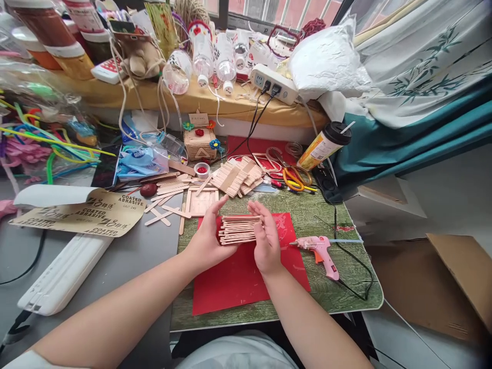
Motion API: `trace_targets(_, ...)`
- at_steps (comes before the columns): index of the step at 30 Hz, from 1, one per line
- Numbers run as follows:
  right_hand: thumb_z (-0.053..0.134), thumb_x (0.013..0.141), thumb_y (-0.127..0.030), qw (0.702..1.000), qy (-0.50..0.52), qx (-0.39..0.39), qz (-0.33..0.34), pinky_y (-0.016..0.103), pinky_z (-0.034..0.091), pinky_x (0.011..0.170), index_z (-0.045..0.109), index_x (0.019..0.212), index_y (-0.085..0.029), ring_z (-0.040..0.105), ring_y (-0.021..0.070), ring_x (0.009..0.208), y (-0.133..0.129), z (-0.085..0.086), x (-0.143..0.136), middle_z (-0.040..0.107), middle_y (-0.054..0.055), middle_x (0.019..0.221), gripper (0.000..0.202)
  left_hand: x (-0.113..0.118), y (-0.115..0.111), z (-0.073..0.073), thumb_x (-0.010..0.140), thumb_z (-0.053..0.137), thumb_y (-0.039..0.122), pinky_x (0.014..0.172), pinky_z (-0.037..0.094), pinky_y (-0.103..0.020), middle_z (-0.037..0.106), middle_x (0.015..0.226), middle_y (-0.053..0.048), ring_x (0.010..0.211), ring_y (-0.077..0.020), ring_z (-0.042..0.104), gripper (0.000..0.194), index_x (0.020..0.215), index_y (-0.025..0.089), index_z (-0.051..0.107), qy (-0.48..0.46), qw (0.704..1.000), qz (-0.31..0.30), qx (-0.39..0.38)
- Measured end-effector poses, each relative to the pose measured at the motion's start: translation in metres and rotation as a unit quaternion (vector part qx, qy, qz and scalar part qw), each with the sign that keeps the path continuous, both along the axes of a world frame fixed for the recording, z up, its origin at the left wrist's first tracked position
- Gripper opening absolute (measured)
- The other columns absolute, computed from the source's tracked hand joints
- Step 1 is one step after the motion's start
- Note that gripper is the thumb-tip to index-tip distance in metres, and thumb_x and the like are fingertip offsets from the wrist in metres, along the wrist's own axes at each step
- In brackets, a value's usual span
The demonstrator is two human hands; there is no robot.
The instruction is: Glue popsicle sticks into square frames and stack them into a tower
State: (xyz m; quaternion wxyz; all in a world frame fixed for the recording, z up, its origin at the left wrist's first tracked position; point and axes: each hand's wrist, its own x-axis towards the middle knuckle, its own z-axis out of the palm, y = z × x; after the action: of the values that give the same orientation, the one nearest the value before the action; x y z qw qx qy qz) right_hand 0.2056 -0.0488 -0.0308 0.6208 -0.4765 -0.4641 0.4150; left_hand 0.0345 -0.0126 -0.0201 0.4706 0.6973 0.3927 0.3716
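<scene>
Between my two hands is a block of stacked wooden craft sticks (240,229), its long layered side facing me, above a red sheet (223,287). My left hand (209,230) holds the block's left end, thumb up along the far side and fingers under it. At the other end my right hand (267,238) grips with fingers curled round the corner. A pink hot glue gun (321,251) lies to the right, its nozzle pointing at the red sheet. Behind my hands lie a square stick frame (198,211) and stick panels (229,178).
Loose craft sticks (169,197) are scattered behind left, near a sandpaper sheet (115,212). Orange-handled scissors (292,179) and a drink cup (325,146) stand at the back right. A small stick box (200,145) sits below the crowded ledge. The glue gun's black cord (357,271) loops near the table edge.
</scene>
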Motion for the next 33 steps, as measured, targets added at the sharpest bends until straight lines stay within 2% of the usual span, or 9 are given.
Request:
trace_targets(4,0.056,0.106,-0.047,1.000,-0.002,-0.003,-0.002,0.054,0.038,0.126,0.054,0.149,-0.029,0.053,0.0287,0.146,0.002,0.005,0.003,0.058,0.010,0.155,0.047,0.001,0.000,-0.005,0.085,0.079,0.028,0.122,0.047,-0.052,0.023,0.174,-0.017,0.159,-0.0374,0.034,0.104,0.166,0.031,0.013,-0.004,0.999,-0.035,0.012)
trace_targets(8,0.056,0.106,-0.045,1.000,-0.006,-0.004,-0.015,0.053,0.039,0.126,0.052,0.148,-0.029,0.053,0.0282,0.145,0.002,0.009,0.003,0.058,0.010,0.154,0.046,0.002,0.002,-0.012,0.088,0.076,0.025,0.132,0.032,-0.054,0.022,0.175,-0.016,0.163,-0.0351,0.024,0.099,0.165,0.029,0.014,-0.006,1.000,-0.001,0.030)
trace_targets(14,0.053,0.107,-0.043,0.999,0.001,-0.036,0.001,0.048,0.045,0.118,0.060,0.138,-0.028,0.058,0.0279,0.135,0.001,0.009,0.002,0.062,0.009,0.144,0.035,-0.004,0.006,-0.015,0.093,0.062,0.018,0.132,0.031,-0.053,0.032,0.174,-0.013,0.161,-0.0323,0.031,0.085,0.169,0.026,0.023,0.090,0.996,0.018,0.009)
trace_targets(19,0.061,0.102,-0.045,0.998,0.018,-0.054,-0.016,0.040,0.054,0.096,0.064,0.119,-0.028,0.065,0.0249,0.107,0.001,0.001,0.008,0.068,0.006,0.116,0.024,-0.005,0.008,-0.018,0.098,0.055,0.019,0.133,0.028,-0.051,0.029,0.175,-0.013,0.163,-0.0291,0.029,0.084,0.172,0.025,0.016,0.065,0.998,-0.002,0.007)
trace_targets(21,0.065,0.100,-0.044,0.998,0.015,-0.066,0.008,0.038,0.055,0.089,0.067,0.112,-0.028,0.064,0.0230,0.097,0.002,-0.002,0.012,0.067,0.005,0.107,0.021,-0.005,0.009,-0.018,0.098,0.057,0.021,0.133,0.029,-0.051,0.029,0.175,-0.013,0.162,-0.0289,0.030,0.085,0.172,0.026,0.015,0.057,0.998,-0.017,0.009)
trace_targets(24,0.068,0.097,-0.043,0.994,0.021,-0.087,0.056,0.035,0.056,0.080,0.068,0.111,-0.027,0.064,0.0214,0.090,0.003,-0.002,0.018,0.068,0.004,0.102,0.020,-0.005,0.013,-0.018,0.096,0.061,0.024,0.130,0.036,-0.051,0.038,0.171,-0.014,0.158,-0.0294,0.039,0.084,0.171,0.027,0.021,0.042,0.999,0.010,0.000)
trace_targets(28,0.077,0.090,-0.037,0.991,-0.001,-0.099,0.091,0.032,0.056,0.079,0.067,0.120,-0.028,0.064,0.0202,0.092,0.003,0.003,0.021,0.066,0.004,0.104,0.033,-0.007,0.020,-0.013,0.096,0.063,0.028,0.127,0.040,-0.050,0.053,0.161,-0.012,0.149,-0.0289,0.052,0.070,0.163,0.024,0.042,0.038,0.997,0.063,-0.028)
trace_targets(30,0.080,0.087,-0.036,0.986,0.003,-0.111,0.126,0.031,0.057,0.077,0.065,0.125,-0.028,0.065,0.0194,0.090,0.002,0.007,0.022,0.066,0.004,0.102,0.041,-0.008,0.022,-0.011,0.097,0.062,0.030,0.126,0.042,-0.051,0.058,0.158,-0.010,0.144,-0.0284,0.057,0.063,0.159,0.025,0.049,0.031,0.997,0.049,-0.051)
trace_targets(33,0.078,0.089,-0.043,0.967,0.073,-0.157,0.188,0.029,0.058,0.065,0.058,0.124,-0.027,0.066,0.0171,0.075,0.003,0.014,0.021,0.070,0.002,0.095,0.043,-0.009,0.023,-0.013,0.097,0.066,0.035,0.123,0.046,-0.050,0.058,0.157,-0.010,0.142,-0.0291,0.059,0.065,0.159,0.027,0.049,-0.004,0.997,-0.016,-0.079)
